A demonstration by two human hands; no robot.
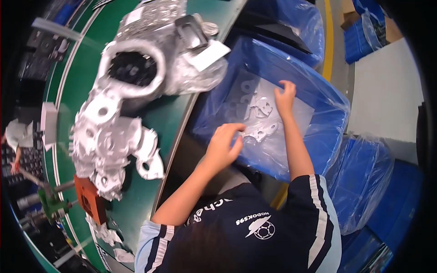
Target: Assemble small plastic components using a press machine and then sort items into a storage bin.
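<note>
Both my arms reach over a blue crate (325, 91) lined with clear plastic. Inside it, thin white flat parts with cut-out holes (260, 133) lie on a pale sheet (304, 113). My left hand (224, 146) hovers by the crate's near left side, fingers curved and thumb apart, close to the parts. No object shows in it. My right hand (285, 99) is above the right of the pale sheet, its fingers apart and nothing visible between them. Beside the crate, a heap of similar white parts (109, 141) sits on the green table (170, 113).
A clear plastic bag (205, 75), a dark tray (190, 32) and a thick white ring around black pieces (133, 68) occupy the table's far end. An orange block (90, 200) stands nearer. Blue plastic-covered crates (359, 177) line the right.
</note>
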